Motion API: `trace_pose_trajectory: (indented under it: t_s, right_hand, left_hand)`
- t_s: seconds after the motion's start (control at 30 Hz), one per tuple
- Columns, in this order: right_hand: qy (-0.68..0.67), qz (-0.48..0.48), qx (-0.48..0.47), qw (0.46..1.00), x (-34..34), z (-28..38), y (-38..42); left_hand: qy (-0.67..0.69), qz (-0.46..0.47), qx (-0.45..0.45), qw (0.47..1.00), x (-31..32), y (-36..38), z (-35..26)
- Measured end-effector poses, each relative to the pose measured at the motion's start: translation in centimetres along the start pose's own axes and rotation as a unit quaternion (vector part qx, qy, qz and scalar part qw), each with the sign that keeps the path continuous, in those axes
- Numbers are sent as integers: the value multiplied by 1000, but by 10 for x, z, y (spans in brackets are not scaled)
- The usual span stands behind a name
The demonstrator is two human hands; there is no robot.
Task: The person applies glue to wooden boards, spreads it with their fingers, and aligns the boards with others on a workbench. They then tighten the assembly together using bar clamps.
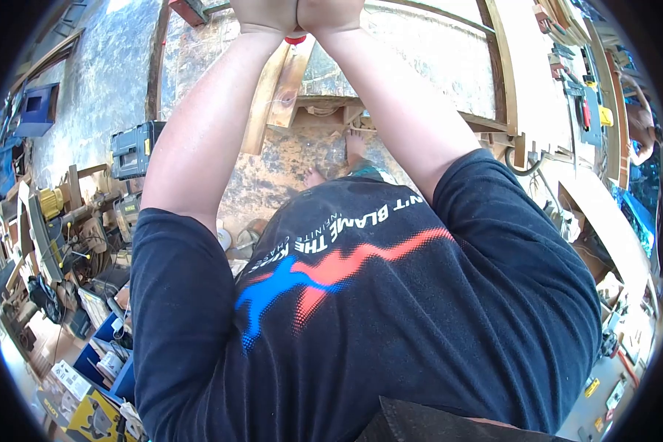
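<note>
At the top edge of the head view my left hand [267, 15] and my right hand [331, 13] are side by side, their heels touching, both arms stretched forward. The frame's edge cuts off the fingers, so whether they hold anything is hidden. A small red part [296, 40] shows just below where the hands meet; what it belongs to cannot be made out. Under the hands lie a wooden board [290, 88] with a dark knot and a paler wooden strip [258, 121], both pointing toward me.
A wooden frame [502, 70] surrounds the worn surface ahead. On the left are a dark tool case [130, 152], a blue box [37, 110] and cluttered tools. Clamps [558, 65] and a red-handled tool [586, 114] line the right. Another person [641, 125] is at the far right.
</note>
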State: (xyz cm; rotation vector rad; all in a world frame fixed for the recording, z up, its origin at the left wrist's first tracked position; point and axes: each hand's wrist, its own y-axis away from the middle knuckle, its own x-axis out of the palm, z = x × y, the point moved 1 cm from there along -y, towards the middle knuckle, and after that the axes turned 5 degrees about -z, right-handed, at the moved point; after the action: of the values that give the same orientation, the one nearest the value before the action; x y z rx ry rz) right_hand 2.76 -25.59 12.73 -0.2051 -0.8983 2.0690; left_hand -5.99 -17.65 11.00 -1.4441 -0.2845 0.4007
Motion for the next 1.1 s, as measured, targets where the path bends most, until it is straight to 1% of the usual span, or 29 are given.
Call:
trace_pose_trajectory:
  t_s: [0.07,0.1,0.13,0.2,0.3,0.4,0.43,0.47,0.53,0.57,0.63,0.73,0.83,0.93,1.03,1.1]
  right_hand:
    - [-13,7,-12,1000,-3,5,7]
    - [8,-2,-44,999,-6,10,12]
    - [-5,10,-18,1000,-8,14,17]
    - [-32,33,34,998,-11,22,26]
    - [-29,65,10,997,-17,36,33]
    - [-15,37,0,999,-17,45,44]
    - [-13,53,18,998,-19,45,47]
    - [34,62,-46,996,-20,35,52]
    - [124,79,-170,975,-18,6,60]
    - [88,70,-100,989,-18,18,61]
    - [14,51,39,998,-15,52,64]
    - [-10,42,52,998,-13,48,75]
    - [28,50,45,997,-15,54,83]
    - [53,83,64,993,-19,57,87]
    - [-11,101,95,990,-19,66,88]
    - [-24,115,34,993,-18,57,84]
  left_hand:
    - [56,29,-94,994,-8,2,-4]
    - [85,45,-142,985,-13,4,-8]
    - [100,90,-208,969,-18,7,-12]
    - [127,177,-334,917,-41,0,-29]
    - [196,111,-448,865,-60,-19,-48]
    - [234,121,-432,862,-72,-23,-53]
    - [245,113,-420,866,-76,-25,-54]
    - [236,136,-438,857,-79,-22,-54]
    - [216,183,-472,835,-88,-7,-50]
    - [184,197,-482,834,-90,4,-46]
    - [118,223,-498,829,-91,21,-37]
    - [126,167,-505,837,-99,7,-51]
    - [132,157,-501,841,-108,6,-57]
    - [196,163,-508,823,-113,10,-58]
    - [264,139,-498,814,-116,11,-61]
    - [326,143,-516,779,-118,14,-60]
